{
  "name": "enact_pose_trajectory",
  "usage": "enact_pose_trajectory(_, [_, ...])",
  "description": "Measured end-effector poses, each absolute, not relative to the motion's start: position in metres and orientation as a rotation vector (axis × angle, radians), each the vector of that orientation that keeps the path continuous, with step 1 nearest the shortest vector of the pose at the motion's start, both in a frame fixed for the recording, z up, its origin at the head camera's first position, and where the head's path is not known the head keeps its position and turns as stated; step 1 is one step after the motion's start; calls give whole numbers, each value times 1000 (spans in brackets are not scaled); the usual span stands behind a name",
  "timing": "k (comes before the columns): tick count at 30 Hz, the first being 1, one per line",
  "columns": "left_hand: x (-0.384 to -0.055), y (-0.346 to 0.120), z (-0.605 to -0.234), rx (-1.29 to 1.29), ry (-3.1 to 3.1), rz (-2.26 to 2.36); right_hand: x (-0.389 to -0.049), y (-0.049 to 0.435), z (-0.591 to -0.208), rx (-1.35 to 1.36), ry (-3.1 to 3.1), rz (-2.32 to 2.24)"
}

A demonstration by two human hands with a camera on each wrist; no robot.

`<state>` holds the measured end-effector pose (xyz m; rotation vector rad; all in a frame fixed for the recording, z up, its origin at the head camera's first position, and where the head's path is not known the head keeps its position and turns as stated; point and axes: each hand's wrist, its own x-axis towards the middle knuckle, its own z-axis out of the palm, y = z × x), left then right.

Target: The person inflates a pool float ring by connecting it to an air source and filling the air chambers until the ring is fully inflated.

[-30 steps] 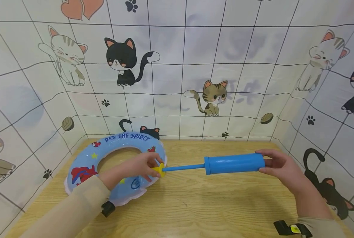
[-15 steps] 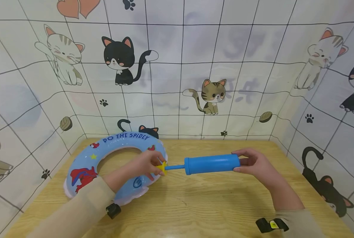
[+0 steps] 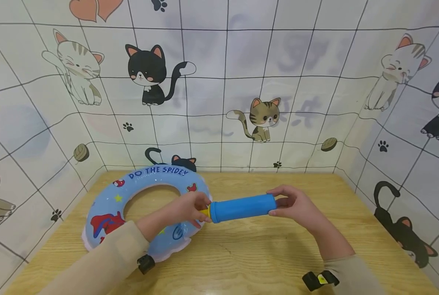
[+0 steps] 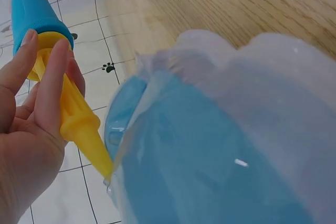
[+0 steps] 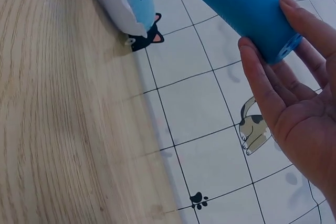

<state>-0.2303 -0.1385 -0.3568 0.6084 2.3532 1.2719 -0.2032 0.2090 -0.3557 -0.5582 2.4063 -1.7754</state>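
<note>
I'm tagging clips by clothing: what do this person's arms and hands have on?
The left sleeve and right sleeve are plain beige and long. A black piece shows at the left one; a black strap with a yellow patch at the right. Left hand and right hand wear no gloves.

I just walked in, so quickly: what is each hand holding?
Left hand: holding the blue pump by its yellow nozzle.
Right hand: holding the blue pump's opposite end.

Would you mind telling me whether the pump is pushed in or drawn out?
Pushed in: the blue barrel meets the yellow nozzle, held in the left hand, and no rod shows between them.
</note>
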Motion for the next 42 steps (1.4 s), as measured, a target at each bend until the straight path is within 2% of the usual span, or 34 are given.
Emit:
enact_pose_trajectory(10, [-229,-140,-358,593,2358,1309,-205,212,-350,-701,2422,-1787])
enact_pose_trajectory(23, [-227,-159,-357,614,2334,1312,-201,257,-340,-901,2441,-1794])
enact_pose_trajectory(34, [-227,-178,-358,668,2337,1280,-186,292,-334,-915,2499,-1813])
enact_pose_trajectory(42, [-225,-182,-359,674,2345,1281,-181,298,-336,-939,2485,-1854])
